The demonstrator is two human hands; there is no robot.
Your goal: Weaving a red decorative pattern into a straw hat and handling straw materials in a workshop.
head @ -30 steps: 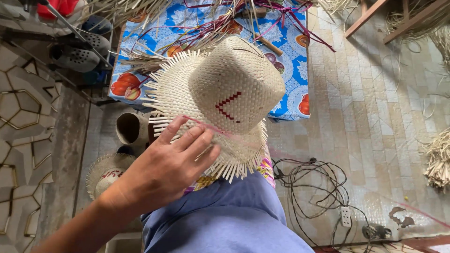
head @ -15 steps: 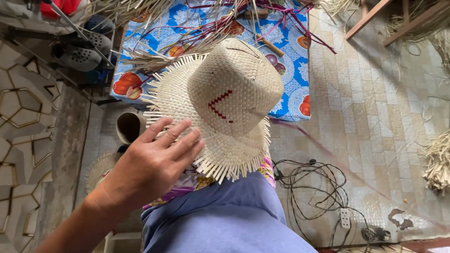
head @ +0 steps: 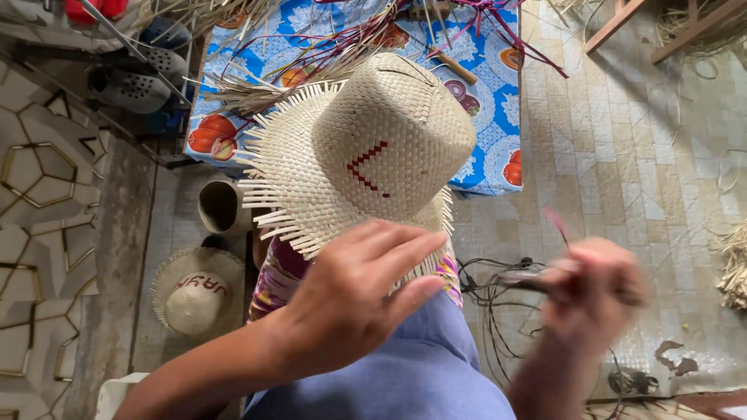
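Note:
A woven straw hat with a red V mark on its crown and loose strand ends around the brim rests on my lap. My left hand lies on the near edge of the brim, fingers spread and pressing it down. My right hand is blurred at the lower right, closed around a thin dark tool with a reddish strand rising from it. It hovers to the right of the hat, apart from it.
A blue patterned cloth with straw strands and purple strips lies beyond the hat. A second straw hat sits on the floor at left, near a cup. Grey sandals lie upper left. Black cables trail at right.
My right hand has come into view at the lower right, holding the tool. My left hand has shifted right along the brim, and the hat has turned slightly.

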